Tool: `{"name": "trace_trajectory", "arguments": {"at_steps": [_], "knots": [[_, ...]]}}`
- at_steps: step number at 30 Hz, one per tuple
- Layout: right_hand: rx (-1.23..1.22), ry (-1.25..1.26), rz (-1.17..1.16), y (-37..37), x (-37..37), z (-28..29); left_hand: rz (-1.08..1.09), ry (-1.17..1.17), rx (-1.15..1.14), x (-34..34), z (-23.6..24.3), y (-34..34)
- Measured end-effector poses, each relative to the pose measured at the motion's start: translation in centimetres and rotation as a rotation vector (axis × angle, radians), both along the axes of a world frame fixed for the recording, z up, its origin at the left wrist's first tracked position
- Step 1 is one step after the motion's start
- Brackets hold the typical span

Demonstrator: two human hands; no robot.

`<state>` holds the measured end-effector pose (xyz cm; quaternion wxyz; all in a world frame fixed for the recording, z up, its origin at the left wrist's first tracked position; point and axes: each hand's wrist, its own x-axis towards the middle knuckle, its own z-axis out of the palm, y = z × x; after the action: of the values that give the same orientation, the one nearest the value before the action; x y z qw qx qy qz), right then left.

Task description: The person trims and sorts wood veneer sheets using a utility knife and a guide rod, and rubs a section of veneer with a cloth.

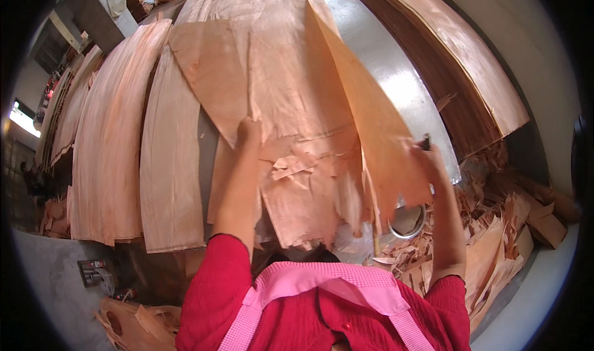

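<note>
A large reddish-brown wood veneer sheet (281, 85) lies over the metal-topped bench in front of me, its near end ragged and torn. My left hand (249, 131) is closed on the veneer at its left side, where a folded-back flap (213, 66) reaches up and left. On the right, a darker orange strip of veneer (377, 128) is lifted off the sheet, and my right hand (428, 156) grips its outer edge. A small dark object (424, 142) sticks up from that hand; its kind cannot be made out. Loose torn scraps (294, 164) rest on the sheet between my hands.
Veneer stacks stand at left (114, 140) and far right (451, 54). The shiny metal top (396, 72) shows beside the lifted strip. A round metal rim (408, 222) sits below my right hand. Broken veneer (489, 246) heaps at the lower right, more pieces (139, 323) at the lower left.
</note>
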<state>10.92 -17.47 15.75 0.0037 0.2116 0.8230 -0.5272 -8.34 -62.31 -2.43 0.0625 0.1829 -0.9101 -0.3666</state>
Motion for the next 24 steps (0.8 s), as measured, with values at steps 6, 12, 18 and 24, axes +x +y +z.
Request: {"name": "trace_trajectory", "arguments": {"at_steps": [6, 12, 18, 24], "knots": [[0.098, -0.02, -0.106, 18.4, 2.0, -5.2, 0.104, 0.111, 0.853, 1.0, 5.0, 0.9], [0.577, -0.107, -0.173, 24.7, 2.4, -12.9, 0.092, 0.236, 0.673, 1.2, 12.2, -1.5], [0.856, 0.255, -0.226, 12.2, 2.8, -5.8, 0.095, -0.053, 0.381, 0.4, 2.2, -4.1], [0.507, -0.162, 0.338, -1.6, 8.8, -11.6, 0.097, -0.132, -0.104, -1.0, 3.4, 8.0]]}}
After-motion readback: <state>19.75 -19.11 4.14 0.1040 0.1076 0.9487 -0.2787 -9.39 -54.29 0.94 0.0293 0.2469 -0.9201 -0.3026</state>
